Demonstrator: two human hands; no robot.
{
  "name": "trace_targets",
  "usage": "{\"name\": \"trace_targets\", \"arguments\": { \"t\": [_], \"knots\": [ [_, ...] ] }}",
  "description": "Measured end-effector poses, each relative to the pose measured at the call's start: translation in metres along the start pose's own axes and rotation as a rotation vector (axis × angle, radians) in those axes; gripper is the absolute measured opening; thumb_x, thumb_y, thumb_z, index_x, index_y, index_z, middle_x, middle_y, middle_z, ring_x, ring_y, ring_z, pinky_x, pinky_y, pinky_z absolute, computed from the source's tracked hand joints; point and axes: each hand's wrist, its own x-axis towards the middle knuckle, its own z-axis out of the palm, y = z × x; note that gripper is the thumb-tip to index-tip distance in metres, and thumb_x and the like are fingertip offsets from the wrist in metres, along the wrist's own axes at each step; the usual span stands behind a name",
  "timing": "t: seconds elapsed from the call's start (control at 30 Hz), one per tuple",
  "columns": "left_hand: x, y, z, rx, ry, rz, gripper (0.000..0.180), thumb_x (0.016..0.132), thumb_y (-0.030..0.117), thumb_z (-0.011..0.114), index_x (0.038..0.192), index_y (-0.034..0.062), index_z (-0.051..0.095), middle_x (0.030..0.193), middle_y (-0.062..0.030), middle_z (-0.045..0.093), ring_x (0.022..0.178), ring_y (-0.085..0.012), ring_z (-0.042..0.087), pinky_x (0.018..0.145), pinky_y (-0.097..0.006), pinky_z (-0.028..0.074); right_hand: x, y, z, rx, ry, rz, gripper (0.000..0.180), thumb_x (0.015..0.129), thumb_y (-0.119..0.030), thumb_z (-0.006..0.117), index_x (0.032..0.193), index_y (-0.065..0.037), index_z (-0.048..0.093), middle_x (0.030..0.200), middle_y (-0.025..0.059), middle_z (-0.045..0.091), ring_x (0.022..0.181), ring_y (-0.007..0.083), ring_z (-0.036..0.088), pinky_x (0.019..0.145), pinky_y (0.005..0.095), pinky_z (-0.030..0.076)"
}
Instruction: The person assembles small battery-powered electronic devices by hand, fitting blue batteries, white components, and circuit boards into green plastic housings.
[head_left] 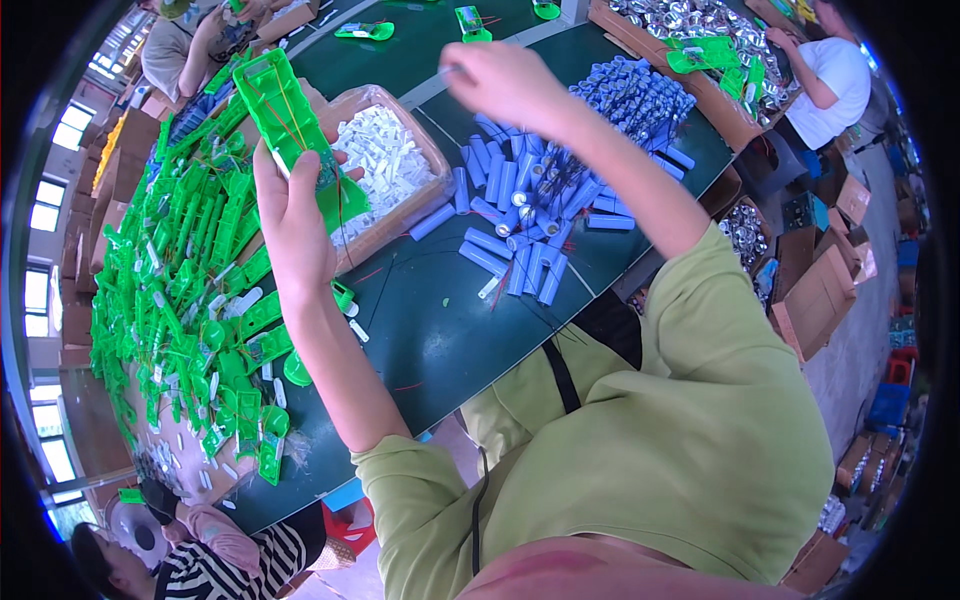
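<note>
Above the dark green table — a long green plastic housing with thin red wires along it, gripped at its lower end by the left hand, fingers wrapped round it. Right hand raised over the blue cylindrical cells, fingertips pinched together (on what, too small to tell). Just behind the housing, a cardboard box of white plastic parts. Further left — a heap of green housings. Other people seated around the table's edges.
</note>
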Motion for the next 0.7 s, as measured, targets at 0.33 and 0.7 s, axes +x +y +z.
{"name": "trace_targets", "arguments": {
  "t": [0.33, 0.7],
  "knots": [
    [0.0, 0.002, 0.0, 0.027, -0.075, 0.013, 0.033, 0.089, 0.009, 0.042, 0.122, 0.0017, 0.041, 0.103, -0.0119, 0.057, 0.086, -0.0158, 0.056, 0.073, -0.034, 0.053, -0.004, 0.117, 0.06, -0.408, -0.677, 0.242, 0.037, 0.071, -0.012, 0.06, 0.107, -0.006, 0.059, 0.099, 0.0158, 0.064, 0.092, 0.0333, 0.063, 0.076, 0.0427, 0.052],
    [-0.007, -0.005, 0.02, 0.044, -0.185, 0.033, 0.039, 0.09, 0.005, 0.042, 0.127, 0.0028, 0.032, 0.102, -0.0092, 0.055, 0.085, -0.0134, 0.056, 0.07, -0.026, 0.049, 0.007, -0.04, -0.035, 1.469, -0.112, 0.04, 0.025, 0.085, -0.007, 0.059, 0.109, -0.006, 0.05, 0.068, 0.0003, 0.057, 0.055, 0.0075, 0.051, 0.049, 0.0232, 0.04]
  ]
}}
